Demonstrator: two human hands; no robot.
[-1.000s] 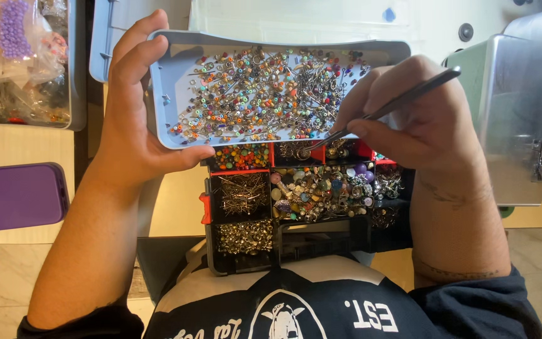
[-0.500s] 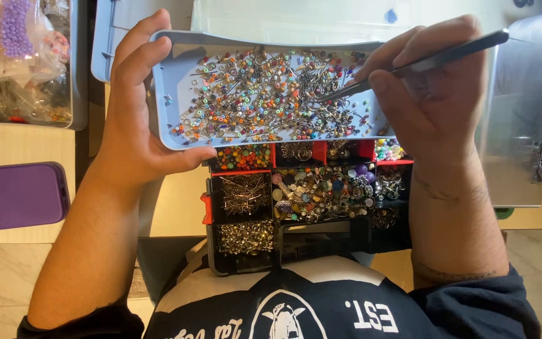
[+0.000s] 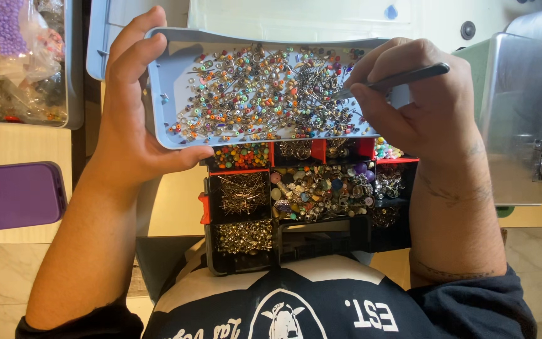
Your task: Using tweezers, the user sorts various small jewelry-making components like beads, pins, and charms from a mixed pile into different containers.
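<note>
Hands, two, bare, both engaged. Left hand (image 3: 134, 107): closed on the left end of the pale blue tray (image 3: 164, 135), fingers curled over the far rim, thumb hooked under the near edge; tray held up at twelve o'clock, tilted toward the wearer. Right hand (image 3: 418, 103): fingers drawn together and pinched on dark metal tweezers (image 3: 403, 76), tip lowered into the tray at its right end, handle pointing to three o'clock. Whether the tip grips anything cannot be told.

Tray contents: mixed beads and small metal findings (image 3: 261, 94), many colours, spread across the floor.

Black compartment organiser with red dividers (image 3: 239, 171), directly below the tray at six o'clock: far row of coloured beads, a cell of metal pins, a cell of gold-toned caps, a larger cell of assorted buttons and beads.

Clear bags of purple and pink beads (image 3: 14, 37) in a grey bin at ten o'clock. Purple flat case (image 3: 10, 196) at nine o'clock. Metal-sided machine (image 3: 522, 119) at three o'clock.
</note>
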